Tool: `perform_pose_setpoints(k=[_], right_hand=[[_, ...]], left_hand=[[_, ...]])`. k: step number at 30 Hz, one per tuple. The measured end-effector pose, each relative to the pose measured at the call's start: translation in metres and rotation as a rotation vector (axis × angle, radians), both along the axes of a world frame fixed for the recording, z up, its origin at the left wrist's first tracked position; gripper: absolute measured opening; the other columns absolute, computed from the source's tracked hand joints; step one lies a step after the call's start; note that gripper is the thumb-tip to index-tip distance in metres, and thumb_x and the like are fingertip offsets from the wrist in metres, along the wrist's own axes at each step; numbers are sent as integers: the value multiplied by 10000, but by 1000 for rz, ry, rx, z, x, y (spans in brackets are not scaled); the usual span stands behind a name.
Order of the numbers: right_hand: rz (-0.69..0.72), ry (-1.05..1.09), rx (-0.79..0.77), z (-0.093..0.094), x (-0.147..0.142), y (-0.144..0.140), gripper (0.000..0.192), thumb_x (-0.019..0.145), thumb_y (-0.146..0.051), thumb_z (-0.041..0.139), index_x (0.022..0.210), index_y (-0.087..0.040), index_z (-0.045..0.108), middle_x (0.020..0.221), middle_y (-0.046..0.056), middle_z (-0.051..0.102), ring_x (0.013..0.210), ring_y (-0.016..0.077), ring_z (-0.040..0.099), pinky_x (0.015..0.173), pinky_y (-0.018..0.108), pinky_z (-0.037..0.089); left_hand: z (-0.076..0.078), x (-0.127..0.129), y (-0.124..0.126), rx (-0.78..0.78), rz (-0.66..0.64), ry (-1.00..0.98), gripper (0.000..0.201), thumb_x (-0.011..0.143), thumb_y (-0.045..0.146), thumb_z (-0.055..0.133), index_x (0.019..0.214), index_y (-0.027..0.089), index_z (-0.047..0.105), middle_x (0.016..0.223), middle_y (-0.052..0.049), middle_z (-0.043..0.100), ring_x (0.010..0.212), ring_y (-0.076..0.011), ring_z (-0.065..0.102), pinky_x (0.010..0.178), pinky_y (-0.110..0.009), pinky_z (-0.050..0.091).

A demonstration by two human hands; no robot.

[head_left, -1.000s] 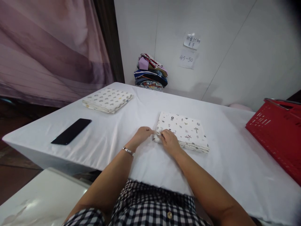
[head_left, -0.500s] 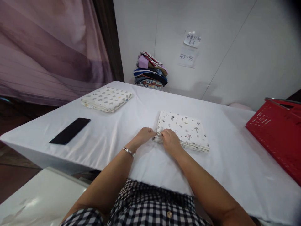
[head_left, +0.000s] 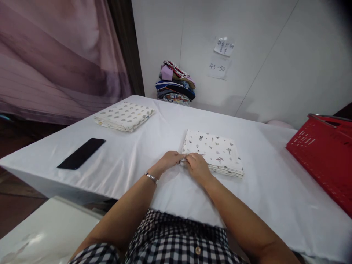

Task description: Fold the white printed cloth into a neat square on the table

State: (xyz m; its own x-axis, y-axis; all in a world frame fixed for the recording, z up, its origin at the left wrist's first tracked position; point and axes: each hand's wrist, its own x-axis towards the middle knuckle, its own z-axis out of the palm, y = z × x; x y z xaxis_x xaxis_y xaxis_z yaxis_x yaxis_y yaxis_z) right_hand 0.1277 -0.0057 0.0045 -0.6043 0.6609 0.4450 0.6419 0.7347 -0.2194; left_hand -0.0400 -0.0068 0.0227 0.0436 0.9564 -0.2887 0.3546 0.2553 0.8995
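Bare tablecloth (head_left: 154, 143) between phone (head_left: 81, 153), folded cloths (head_left: 124, 116), red basket (head_left: 324, 154).

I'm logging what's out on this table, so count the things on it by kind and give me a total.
Folded printed cloths lying singly: 2, one at the left hand and right hand, one at the far left
Pile of coloured folded fabrics: 1
Black phone: 1
Red basket: 1
Total: 5
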Motion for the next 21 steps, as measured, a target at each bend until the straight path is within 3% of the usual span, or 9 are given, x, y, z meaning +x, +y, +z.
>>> perform_pose_setpoints(k=[4, 8, 15, 21], right_hand=[[46, 68, -40, -2, 3, -1, 160, 904, -236, 437, 962, -179, 576, 939, 82, 596, 874, 207, 509, 768, 338, 396], [63, 143, -50, -2, 13, -2, 197, 903, -238, 436, 1020, -182, 584, 975, 81, 606, 908, 200, 519, 802, 345, 411], [-55, 146, -41, -4, 63, -6, 190, 887, -214, 458, 1003, -199, 607, 989, 84, 628, 932, 209, 546, 809, 366, 432], [-118, 177, -47, -2, 87, -12, 168, 889, -222, 463, 975, -203, 607, 959, 68, 625, 890, 204, 545, 808, 368, 432]], left_hand=[[-2, 2, -1, 13, 21, 19, 323, 631, 440, 616, 526, 174, 466, 475, 44, 413, 459, -80, 330, 470, -242, 245], [-1, 2, -2, 32, -42, -106, 297, 660, 391, 576, 509, 182, 430, 474, 48, 393, 454, -79, 320, 461, -238, 230], [-1, 2, 1, -30, 4, -34, 247, 652, 326, 573, 500, 175, 450, 443, 48, 396, 424, -71, 315, 450, -235, 204], [0, 2, 2, -83, 8, -219, 277, 696, 321, 549, 499, 168, 430, 456, 41, 381, 420, -59, 300, 431, -221, 172]])
